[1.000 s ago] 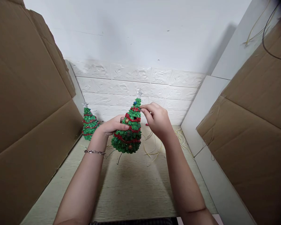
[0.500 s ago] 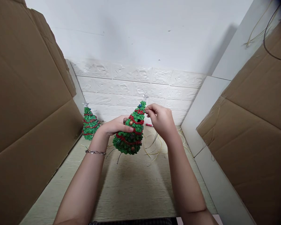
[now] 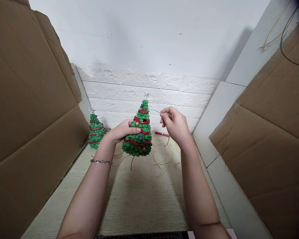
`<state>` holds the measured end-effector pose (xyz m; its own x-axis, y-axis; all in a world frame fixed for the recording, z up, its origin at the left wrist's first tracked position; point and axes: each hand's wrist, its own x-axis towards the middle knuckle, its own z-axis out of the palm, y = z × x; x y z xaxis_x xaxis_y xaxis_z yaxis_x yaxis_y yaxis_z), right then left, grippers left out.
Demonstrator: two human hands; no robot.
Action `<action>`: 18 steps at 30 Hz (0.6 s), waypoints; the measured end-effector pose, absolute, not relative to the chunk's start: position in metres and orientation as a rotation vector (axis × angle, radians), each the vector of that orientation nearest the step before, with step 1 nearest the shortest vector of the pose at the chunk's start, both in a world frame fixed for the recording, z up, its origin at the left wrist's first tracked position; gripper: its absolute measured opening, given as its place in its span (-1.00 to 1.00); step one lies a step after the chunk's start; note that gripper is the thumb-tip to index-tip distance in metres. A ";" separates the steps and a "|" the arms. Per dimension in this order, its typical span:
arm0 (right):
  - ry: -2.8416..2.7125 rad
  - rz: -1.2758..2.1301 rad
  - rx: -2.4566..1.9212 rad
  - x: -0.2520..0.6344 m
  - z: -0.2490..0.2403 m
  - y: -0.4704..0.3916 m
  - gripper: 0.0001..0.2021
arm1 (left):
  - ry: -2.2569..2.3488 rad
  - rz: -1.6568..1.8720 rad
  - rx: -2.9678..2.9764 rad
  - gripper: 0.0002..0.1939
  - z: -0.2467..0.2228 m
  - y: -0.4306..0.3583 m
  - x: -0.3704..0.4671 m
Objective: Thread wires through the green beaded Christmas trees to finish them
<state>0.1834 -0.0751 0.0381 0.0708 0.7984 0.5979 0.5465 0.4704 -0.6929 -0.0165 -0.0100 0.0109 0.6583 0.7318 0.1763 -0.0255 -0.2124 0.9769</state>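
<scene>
My left hand (image 3: 124, 130) grips a small green Christmas tree ornament (image 3: 139, 144) by its left side, thumb across the front. The tree is held upright above the table, with red garlands, gold and blue baubles and a clear star (image 3: 146, 95) on top. A dark hole shows in its upper front. Two thin dark wires (image 3: 132, 163) hang from under its base. My right hand (image 3: 173, 121) pinches a thin wire (image 3: 154, 111) that runs to the upper right side of the tree.
A second, similar tree (image 3: 96, 131) stands at the back left. Behind my right hand lie a red pen-like stick (image 3: 161, 134) and loose coils of yellowish wire (image 3: 164, 161). Cardboard panels (image 3: 35, 89) flank the table (image 3: 139, 199) on both sides, and a white brick-patterned wall (image 3: 139, 78) closes the back.
The tree has risen slightly, shifted left at the top and become more upright. My right hand has drawn away to the right, leaving a length of wire visible between it and the tree.
</scene>
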 end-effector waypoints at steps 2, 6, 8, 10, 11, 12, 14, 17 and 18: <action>-1.607 0.158 -1.197 0.181 0.038 -0.073 -0.87 | 0.585 0.726 1.731 -0.49 0.012 -0.010 -0.016; -1.680 0.013 -1.202 0.172 0.037 -0.072 -0.86 | 0.557 0.636 1.880 -0.45 0.014 -0.011 -0.013; -1.708 0.058 -1.213 0.171 0.037 -0.073 -0.88 | 0.538 0.651 1.899 -0.43 0.014 -0.011 -0.012; -1.734 0.167 -1.229 0.175 0.037 -0.076 -0.79 | 0.555 0.698 1.882 -0.43 0.015 -0.012 -0.013; -1.746 0.225 -1.240 0.178 0.037 -0.077 -0.74 | 0.574 0.722 1.864 -0.45 0.015 -0.012 -0.013; -1.752 0.284 -1.253 0.182 0.036 -0.078 -0.72 | 0.594 0.741 1.836 -0.46 0.015 -0.012 -0.014; -1.719 0.404 -1.265 0.190 0.036 -0.078 -0.78 | 0.624 0.767 1.764 -0.49 0.015 -0.012 -0.016; -1.596 0.533 -1.226 0.196 0.036 -0.075 -0.90 | 0.624 0.755 1.708 -0.54 0.013 -0.011 -0.017; -1.564 0.534 -1.215 0.196 0.037 -0.073 -0.91 | 0.620 0.741 1.720 -0.55 0.013 -0.011 -0.017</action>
<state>0.1964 -0.0734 0.0369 0.0504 0.8912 0.4508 0.4295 0.3882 -0.8154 -0.0173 -0.0109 0.0130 0.6659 0.7272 0.1664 0.0355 -0.2538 0.9666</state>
